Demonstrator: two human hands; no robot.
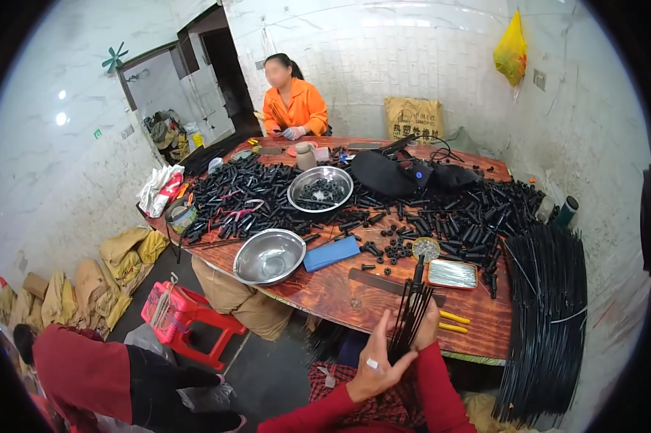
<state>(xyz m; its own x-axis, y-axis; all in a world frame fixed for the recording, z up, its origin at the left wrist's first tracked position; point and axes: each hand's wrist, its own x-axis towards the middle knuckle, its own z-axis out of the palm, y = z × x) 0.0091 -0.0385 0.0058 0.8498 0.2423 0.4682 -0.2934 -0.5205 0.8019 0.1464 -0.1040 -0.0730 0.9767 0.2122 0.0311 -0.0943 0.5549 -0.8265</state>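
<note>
Above the near edge of the table, both my hands are at a bundle of thin black ribs (410, 317), which looks like a folded umbrella frame. It stands nearly upright, with a thicker black tube at its top. My left hand (376, 364), with a white patch on its back, presses against the bundle's left side, thumb stretched out. My right hand (428, 326) closes round it from the right; some of its fingers are hidden. Just beyond are a flat dark metal strip (376, 280), yellow-handled pliers (454, 322) and a tray of thin silvery pins (452, 274).
Heaps of black plastic tubes (246, 191) cover the table (325, 296), with two steel bowls (269, 257), a blue box (331, 254) and a dish of small metal parts (426, 249). Long black rods (545, 325) hang over the right edge. Two people and a red stool (188, 325) are nearby.
</note>
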